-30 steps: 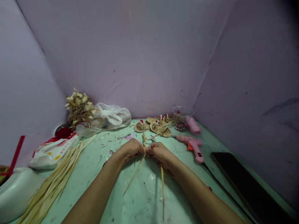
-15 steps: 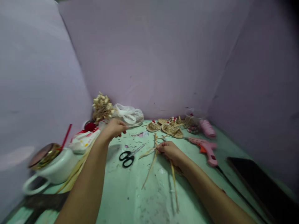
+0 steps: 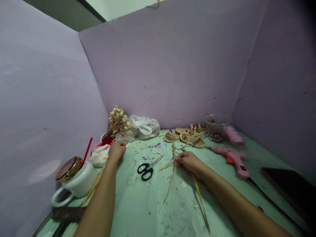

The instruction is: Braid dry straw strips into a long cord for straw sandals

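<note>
My right hand pinches a narrow braid of straw-coloured raffia above the table. Loose strands hang from it towards me, and more woven straw is partly hidden under the right wrist. My left hand is curled closed beside a white and red plastic packet, at the far end of a bundle of raffia strands lying under the forearm. Its fingertips are hidden, so what it grips does not show. Between the hands lie black-handled scissors, blades slightly apart.
Small woven straw slippers with red and white beads lie at the back, near a clear tub and a pink spool. A pink glue gun and dark phone-like slab are right. A white mug and hammer-like tool stand left.
My left hand has come down and back from above the table to beside the packet, its fingers now curled. My right hand keeps its pinch on the braid. The whole view has shifted slightly.
</note>
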Demonstrator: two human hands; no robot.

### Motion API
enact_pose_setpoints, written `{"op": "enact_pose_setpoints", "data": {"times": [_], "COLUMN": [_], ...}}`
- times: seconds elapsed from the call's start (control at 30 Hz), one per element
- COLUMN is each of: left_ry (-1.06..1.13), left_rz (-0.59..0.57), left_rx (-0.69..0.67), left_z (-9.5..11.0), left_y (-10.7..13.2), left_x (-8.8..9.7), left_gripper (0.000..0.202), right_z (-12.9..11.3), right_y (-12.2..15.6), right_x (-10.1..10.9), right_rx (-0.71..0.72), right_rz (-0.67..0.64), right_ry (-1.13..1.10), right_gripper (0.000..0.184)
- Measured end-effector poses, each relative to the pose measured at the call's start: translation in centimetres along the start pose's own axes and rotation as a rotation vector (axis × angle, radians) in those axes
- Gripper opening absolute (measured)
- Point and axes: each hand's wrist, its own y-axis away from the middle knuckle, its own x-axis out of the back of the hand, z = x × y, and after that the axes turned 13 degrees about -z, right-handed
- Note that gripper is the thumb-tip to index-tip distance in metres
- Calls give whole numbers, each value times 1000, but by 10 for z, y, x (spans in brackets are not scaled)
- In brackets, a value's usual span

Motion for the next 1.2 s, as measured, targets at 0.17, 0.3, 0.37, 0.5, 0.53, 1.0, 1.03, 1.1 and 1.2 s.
{"op": "enact_pose_setpoints", "data": {"times": [0.17,0.3,0.37,0.5,0.53,1.0,1.03,1.1,1.2], "left_ry": [-226,-268,-268,-313,-323,-204,-169,-135,-181], "left_rz": [112,145,149,132,128,509,528,497,283], "left_rx": [-1,52,39,97,118,-648,-749,-899,-849], "left_z": [-7,-14,-13,-8,-8,59,71,93,115], "left_y": [-15,-20,-20,-21,-21,9,16,33,55], "left_x": [-21,-26,-26,-29,-31,-39,-41,-46,-58], "left_gripper": [43,34,32,32,31,14,14,16,19], "right_z": [-3,-3,-2,-1,-1,-5,-5,-5,-5], "right_y": [3,4,3,3,3,7,7,8,8], "right_x": [-1,-2,-1,-1,-1,-3,-3,-3,-2], "right_rx": [-2,-10,0,9,4,-28,-21,-10,-11], "right_rz": [6,9,5,15,14,14,11,7,5], "right_ry": [19,32,31,37,38,45,39,26,-7], "right_gripper": [17,18,18,17,16,19,18,18,18]}}
